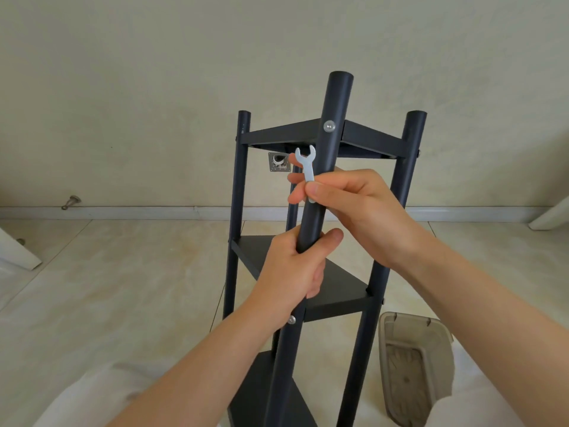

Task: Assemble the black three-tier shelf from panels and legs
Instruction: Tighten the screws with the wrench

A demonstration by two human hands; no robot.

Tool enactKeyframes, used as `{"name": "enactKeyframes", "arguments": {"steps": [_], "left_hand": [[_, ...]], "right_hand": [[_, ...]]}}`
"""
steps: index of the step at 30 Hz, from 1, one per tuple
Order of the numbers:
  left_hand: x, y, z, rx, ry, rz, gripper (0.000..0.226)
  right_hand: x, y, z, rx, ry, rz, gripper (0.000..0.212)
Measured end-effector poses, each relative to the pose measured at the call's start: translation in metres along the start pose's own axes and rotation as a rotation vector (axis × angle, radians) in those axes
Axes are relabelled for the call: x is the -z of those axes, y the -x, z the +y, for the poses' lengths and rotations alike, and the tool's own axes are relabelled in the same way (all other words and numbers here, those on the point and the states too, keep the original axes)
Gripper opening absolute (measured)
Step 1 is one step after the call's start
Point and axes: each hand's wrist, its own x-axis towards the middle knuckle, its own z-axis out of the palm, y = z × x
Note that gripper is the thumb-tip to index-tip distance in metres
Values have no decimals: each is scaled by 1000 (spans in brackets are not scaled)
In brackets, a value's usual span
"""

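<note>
The black shelf (pixel 338 291) stood upright on the tiled floor (pixel 107 288), close to a pale wall (pixel 154 87), with 3 panels fixed between its legs. The left hand (pixel 292 269) was wrapped around the front leg (pixel 335 103) between the top panel (pixel 283 134) and the middle panel (pixel 345 282), its fingers and thumb curled tight on the tube. Just above it, the right hand (pixel 360 208) pinched a small silver wrench (pixel 306 163) between thumb and fingers. The wrench's open end pointed up, beside the leg and just under the top panel. A silver bolt (pixel 329 126) sat in the front leg at the top panel's level, above the wrench and apart from it. The bottom panel (pixel 264 389) lay near the floor. A beige plastic bin (pixel 412 365) sat on the floor to the right of the shelf, and a small metal plate (pixel 278 162) showed on the wall behind.
</note>
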Motion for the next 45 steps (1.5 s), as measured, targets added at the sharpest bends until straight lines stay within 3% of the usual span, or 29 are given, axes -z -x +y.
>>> {"name": "enactKeyframes", "arguments": {"steps": [21, 27, 34, 40, 45], "left_hand": [[2, 14, 7, -20, 27, -84, 59], [13, 7, 13, -141, -30, -30, 34], [16, 3, 17, -179, -41, 65, 40], [16, 5, 16, -190, -42, 45, 40], [16, 8, 15, -190, -46, 50, 44]], "right_hand": [[-3, 5, -15, 23, 51, -47, 25], [4, 3, -17, 54, 32, -3, 25], [11, -1, -10, -17, 71, -27, 23], [14, -9, 2, -225, 169, 153, 26], [8, -14, 7, -234, 224, 264, 27]]}}
